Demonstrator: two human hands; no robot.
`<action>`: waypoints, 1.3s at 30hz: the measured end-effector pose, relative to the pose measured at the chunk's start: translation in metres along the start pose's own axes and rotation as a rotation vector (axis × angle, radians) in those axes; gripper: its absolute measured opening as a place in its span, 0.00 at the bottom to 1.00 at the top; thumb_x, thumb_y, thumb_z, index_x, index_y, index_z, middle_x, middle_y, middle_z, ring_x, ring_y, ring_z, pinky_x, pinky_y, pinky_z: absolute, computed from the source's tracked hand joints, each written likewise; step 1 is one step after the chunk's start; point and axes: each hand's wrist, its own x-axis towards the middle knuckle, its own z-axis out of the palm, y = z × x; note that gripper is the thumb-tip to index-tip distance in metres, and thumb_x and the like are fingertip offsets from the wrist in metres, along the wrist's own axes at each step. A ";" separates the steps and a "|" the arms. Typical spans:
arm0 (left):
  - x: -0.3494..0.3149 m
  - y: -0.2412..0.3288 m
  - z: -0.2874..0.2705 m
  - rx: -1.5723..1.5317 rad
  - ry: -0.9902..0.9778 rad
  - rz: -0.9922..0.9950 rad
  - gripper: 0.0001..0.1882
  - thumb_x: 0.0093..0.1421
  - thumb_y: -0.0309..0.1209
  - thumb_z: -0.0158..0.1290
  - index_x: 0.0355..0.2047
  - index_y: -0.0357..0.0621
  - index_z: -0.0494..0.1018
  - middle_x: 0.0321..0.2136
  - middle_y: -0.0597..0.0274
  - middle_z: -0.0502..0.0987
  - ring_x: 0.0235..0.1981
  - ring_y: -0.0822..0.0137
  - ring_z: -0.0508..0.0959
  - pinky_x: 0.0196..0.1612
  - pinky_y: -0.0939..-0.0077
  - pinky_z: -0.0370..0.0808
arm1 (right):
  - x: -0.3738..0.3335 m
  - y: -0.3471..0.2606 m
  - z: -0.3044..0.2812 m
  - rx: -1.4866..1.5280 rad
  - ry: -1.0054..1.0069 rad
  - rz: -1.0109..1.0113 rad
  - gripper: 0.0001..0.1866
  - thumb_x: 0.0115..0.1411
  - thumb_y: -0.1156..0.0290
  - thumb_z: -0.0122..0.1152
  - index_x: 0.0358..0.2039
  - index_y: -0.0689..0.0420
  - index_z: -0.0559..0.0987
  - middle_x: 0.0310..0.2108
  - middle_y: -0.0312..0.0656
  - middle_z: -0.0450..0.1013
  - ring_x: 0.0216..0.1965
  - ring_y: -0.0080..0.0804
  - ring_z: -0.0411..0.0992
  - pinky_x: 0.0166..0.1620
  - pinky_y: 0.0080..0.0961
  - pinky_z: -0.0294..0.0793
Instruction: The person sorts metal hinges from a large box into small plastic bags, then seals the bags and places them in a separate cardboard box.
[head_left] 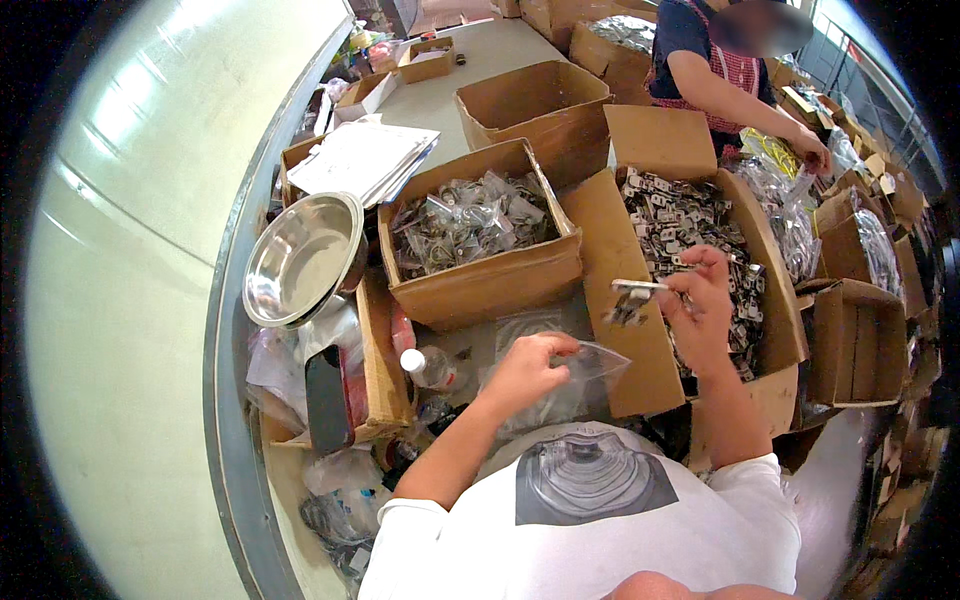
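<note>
Gripping silvery metal hardware (637, 286) between fingers (712, 264) of right hand (704, 318), lengthwise left to right over cardboard flap (640, 375), up and rightward from clear bag (600, 367) pinched in left hand (528, 378)

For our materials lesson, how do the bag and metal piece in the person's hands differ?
The bag is clear; the metal piece is silvery. The bag looks floppy; the metal piece looks rigid. Both are held: the bag in the left hand, the metal piece in the right hand.
</note>
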 end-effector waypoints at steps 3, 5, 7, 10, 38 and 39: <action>0.015 0.019 0.002 0.079 -0.043 0.011 0.21 0.42 0.26 0.51 0.39 0.33 0.75 0.40 0.47 0.77 0.40 0.54 0.78 0.46 0.68 0.73 | -0.021 -0.009 0.011 0.371 -0.105 0.176 0.08 0.48 0.69 0.67 0.26 0.57 0.78 0.45 0.43 0.61 0.49 0.35 0.59 0.48 0.29 0.58; 0.020 0.030 0.003 0.139 -0.155 0.025 0.23 0.41 0.26 0.52 0.40 0.31 0.74 0.41 0.48 0.77 0.42 0.55 0.77 0.47 0.69 0.72 | -0.027 -0.008 0.016 0.278 -0.151 0.141 0.08 0.48 0.70 0.67 0.26 0.57 0.78 0.46 0.43 0.60 0.50 0.36 0.59 0.49 0.30 0.57; 0.016 0.025 0.000 0.071 -0.110 0.034 0.24 0.39 0.27 0.53 0.41 0.32 0.74 0.41 0.48 0.77 0.42 0.56 0.77 0.48 0.70 0.71 | -0.033 -0.003 0.020 0.078 -0.205 0.019 0.07 0.45 0.71 0.68 0.24 0.56 0.78 0.46 0.43 0.61 0.52 0.40 0.58 0.51 0.35 0.57; 0.014 0.014 -0.004 -0.012 -0.074 0.058 0.26 0.37 0.28 0.54 0.41 0.32 0.73 0.42 0.48 0.76 0.44 0.57 0.76 0.49 0.71 0.70 | -0.031 -0.007 0.012 -0.001 -0.317 -0.074 0.07 0.41 0.71 0.67 0.23 0.53 0.79 0.46 0.41 0.63 0.53 0.41 0.58 0.52 0.39 0.56; -0.091 -0.003 -0.072 0.003 0.314 -0.036 0.28 0.41 0.23 0.50 0.47 0.31 0.72 0.48 0.49 0.74 0.48 0.63 0.74 0.52 0.74 0.69 | -0.073 -0.057 0.083 0.322 -0.879 -0.037 0.08 0.46 0.76 0.64 0.29 0.61 0.78 0.37 0.48 0.70 0.41 0.44 0.70 0.46 0.35 0.70; -0.091 -0.002 -0.073 0.003 0.315 -0.011 0.28 0.41 0.22 0.50 0.47 0.30 0.72 0.47 0.49 0.74 0.48 0.62 0.74 0.53 0.74 0.69 | -0.083 -0.060 0.092 0.364 -0.980 -0.151 0.08 0.45 0.76 0.65 0.28 0.61 0.78 0.34 0.49 0.71 0.38 0.46 0.71 0.43 0.36 0.71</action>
